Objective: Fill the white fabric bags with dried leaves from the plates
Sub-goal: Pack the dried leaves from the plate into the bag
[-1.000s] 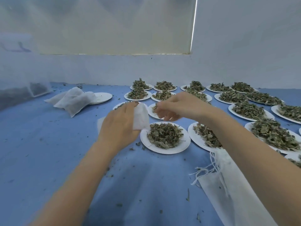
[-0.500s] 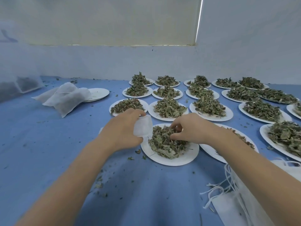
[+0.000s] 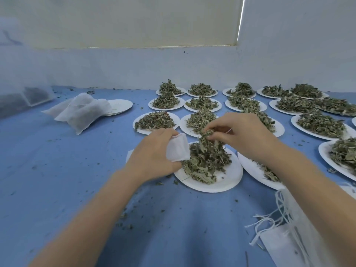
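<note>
The right hand [image 3: 238, 135] has its grip pinched on a tuft of dried leaves [image 3: 208, 137] lifted just above the heap on the nearest white plate [image 3: 213, 185], while the left hand [image 3: 152, 157] has its grip curled round a small white fabric bag [image 3: 178, 150] held at that plate's left edge, beside the heap. Behind and to the right, more plates of leaves [image 3: 155, 120] stand in rows on the blue surface [image 3: 57, 170]. Filled bags [image 3: 81, 110] lie far left against a stack of bare plates [image 3: 121, 106], and empty bags with strings [image 3: 285, 237] lie near right.
</note>
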Tool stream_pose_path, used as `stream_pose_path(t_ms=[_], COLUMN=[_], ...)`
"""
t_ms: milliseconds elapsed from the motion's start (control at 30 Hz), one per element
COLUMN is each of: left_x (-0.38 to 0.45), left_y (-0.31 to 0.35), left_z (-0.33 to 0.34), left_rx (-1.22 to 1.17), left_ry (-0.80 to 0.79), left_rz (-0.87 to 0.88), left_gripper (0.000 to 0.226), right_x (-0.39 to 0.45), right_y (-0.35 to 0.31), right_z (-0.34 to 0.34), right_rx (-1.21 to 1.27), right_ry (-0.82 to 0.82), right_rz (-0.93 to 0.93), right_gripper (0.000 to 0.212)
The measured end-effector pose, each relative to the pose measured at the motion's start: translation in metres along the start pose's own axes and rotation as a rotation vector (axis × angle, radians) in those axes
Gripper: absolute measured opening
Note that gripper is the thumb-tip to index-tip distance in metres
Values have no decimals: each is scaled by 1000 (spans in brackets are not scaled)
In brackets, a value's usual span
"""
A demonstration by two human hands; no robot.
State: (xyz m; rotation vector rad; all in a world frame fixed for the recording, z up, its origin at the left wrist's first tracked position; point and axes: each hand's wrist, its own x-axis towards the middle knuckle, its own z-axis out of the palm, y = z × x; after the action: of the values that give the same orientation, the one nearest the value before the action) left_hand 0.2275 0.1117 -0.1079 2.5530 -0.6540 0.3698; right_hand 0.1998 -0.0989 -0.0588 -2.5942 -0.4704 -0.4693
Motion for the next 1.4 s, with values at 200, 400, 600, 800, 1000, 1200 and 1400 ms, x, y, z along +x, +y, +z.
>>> stream_pose_path(t_ms=[200,400,600,800,1000,1200,1400], left_x=[-4,-2,-1,-6,-9,-10,-11], left_y=[6,14,21,13,8,6,7], left_z=[6,10,13,14,14,16,22], left_rx=[-13,12,75,100,43,-46,0], left_ry=[49,102,147,135,184,186,194], left_rz=[15,118,196,105,83,104,130], left_gripper=[65,60,55,60,60,58,61], right_x=[-2,-4,-5,-5,-9,-4,-9], right_y=[-7,-10,-14,-8,2,5,5], right_z=[13,27,34,29,31,36,40], right_rx=[-9,247,364,566,465,-52,111], right_ry=[-47,27,-36,-212,-258,-118,-134], right_rz=[-169,-55,31,77,84,-25,7], right_gripper=[20,47,47,63,65,38,23])
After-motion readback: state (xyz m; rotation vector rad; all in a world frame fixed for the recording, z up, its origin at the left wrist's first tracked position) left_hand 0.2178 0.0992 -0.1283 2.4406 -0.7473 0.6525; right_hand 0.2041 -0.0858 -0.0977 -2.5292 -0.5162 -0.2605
